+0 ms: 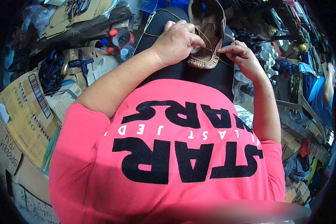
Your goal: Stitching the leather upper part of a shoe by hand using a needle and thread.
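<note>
A brown leather moccasin [205,62] rests on my dark-clothed lap, its gathered, stitched toe toward me and its hollow inside facing up. Over the moccasin's left side reaches my left hand [178,43], thumb and fingertips pinched on a thin thread at the opening. The tan thread [203,34] loops across the shoe and trails off to the left behind this hand. At the right edge of the toe seam, my right hand [243,56] is closed in a pinch; what lies between its fingertips is too small to make out. More thread hangs below those fingertips.
Plastic bottles [122,38] with red and blue caps lie left of my lap. Cardboard boxes [26,115] crowd the left side. Small clear bottles [267,56] stand to the right, among clutter. Another person's blue clothing [319,97] shows at far right.
</note>
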Tool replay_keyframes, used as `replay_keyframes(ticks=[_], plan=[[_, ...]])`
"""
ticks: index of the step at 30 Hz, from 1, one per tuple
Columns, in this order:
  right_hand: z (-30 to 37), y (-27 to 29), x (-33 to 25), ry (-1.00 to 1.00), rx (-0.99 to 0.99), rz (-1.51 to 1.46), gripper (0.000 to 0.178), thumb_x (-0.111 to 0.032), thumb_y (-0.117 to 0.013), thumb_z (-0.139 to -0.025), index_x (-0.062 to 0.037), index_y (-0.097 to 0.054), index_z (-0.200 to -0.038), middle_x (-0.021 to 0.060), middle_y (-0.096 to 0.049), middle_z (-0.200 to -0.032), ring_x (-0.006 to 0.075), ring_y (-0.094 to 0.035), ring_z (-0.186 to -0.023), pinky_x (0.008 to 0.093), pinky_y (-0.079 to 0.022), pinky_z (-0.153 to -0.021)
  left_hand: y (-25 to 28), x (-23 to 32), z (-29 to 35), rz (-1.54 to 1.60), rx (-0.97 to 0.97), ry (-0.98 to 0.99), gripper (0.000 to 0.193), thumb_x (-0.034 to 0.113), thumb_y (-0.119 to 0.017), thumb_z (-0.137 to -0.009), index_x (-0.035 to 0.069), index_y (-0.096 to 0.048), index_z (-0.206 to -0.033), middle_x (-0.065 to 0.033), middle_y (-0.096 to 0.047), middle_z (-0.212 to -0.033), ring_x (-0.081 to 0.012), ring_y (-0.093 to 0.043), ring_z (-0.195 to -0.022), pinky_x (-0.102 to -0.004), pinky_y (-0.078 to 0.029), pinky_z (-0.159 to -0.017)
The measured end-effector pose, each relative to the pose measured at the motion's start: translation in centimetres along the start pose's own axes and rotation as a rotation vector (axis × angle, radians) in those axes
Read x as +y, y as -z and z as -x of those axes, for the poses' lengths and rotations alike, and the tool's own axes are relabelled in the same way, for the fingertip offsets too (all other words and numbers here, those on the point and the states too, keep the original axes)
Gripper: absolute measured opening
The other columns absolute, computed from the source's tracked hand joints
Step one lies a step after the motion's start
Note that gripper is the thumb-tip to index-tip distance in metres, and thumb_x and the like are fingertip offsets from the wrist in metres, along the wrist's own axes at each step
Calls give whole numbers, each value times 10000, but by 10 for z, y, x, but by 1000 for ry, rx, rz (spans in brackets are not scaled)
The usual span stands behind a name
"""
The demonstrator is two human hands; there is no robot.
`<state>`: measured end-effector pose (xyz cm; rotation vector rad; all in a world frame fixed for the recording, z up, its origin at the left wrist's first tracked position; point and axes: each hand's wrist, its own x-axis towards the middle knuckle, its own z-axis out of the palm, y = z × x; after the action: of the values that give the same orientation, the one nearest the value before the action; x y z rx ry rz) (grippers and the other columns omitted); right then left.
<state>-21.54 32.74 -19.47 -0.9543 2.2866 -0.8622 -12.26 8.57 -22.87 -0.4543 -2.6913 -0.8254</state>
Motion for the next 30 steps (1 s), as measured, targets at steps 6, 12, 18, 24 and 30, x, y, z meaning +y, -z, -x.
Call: replay_keyframes(ticks=[6,12,18,24,30], plan=[[-2,0,5,-22,-38,-157,296,27,-594,-818,-140,-728,-1023,26,-572,-863,166,-495,-846,272,-412,-818,-1,2,-8,15,-83,26,125,199,-675,-772,248,-732,-872,24,-565,-778,-185,-551,-874,-373,-321,-798],[-6,0,10,-20,-57,-208,380,89,-595,-757,-135,-731,-1032,11,-515,-773,140,-482,-786,248,-417,-774,0,-6,-28,50,-286,-4,117,210,-686,-752,240,-725,-859,33,-614,-838,-176,-580,-940,-391,-329,-836],[8,-8,7,30,36,-217,357,54,-634,-766,-143,-727,-1048,-7,-499,-726,120,-486,-777,235,-431,-762,0,-5,-5,56,-133,-124,142,195,-706,-734,240,-729,-866,34,-598,-796,-176,-569,-895,-354,-339,-824],[13,-23,5,-8,151,-201,291,-24,-682,-789,-151,-726,-1047,5,-600,-785,127,-526,-821,246,-443,-791,-4,6,-1,-2,-88,28,65,221,-692,-736,178,-702,-785,4,-621,-743,-184,-571,-844,-359,-325,-813],[16,-25,-2,-63,217,-196,259,-82,-712,-786,-146,-726,-1036,46,-687,-915,151,-586,-908,290,-461,-843,-4,12,4,27,-136,93,96,238,-699,-745,167,-707,-809,5,-646,-767,-179,-579,-852,-372,-319,-859]])
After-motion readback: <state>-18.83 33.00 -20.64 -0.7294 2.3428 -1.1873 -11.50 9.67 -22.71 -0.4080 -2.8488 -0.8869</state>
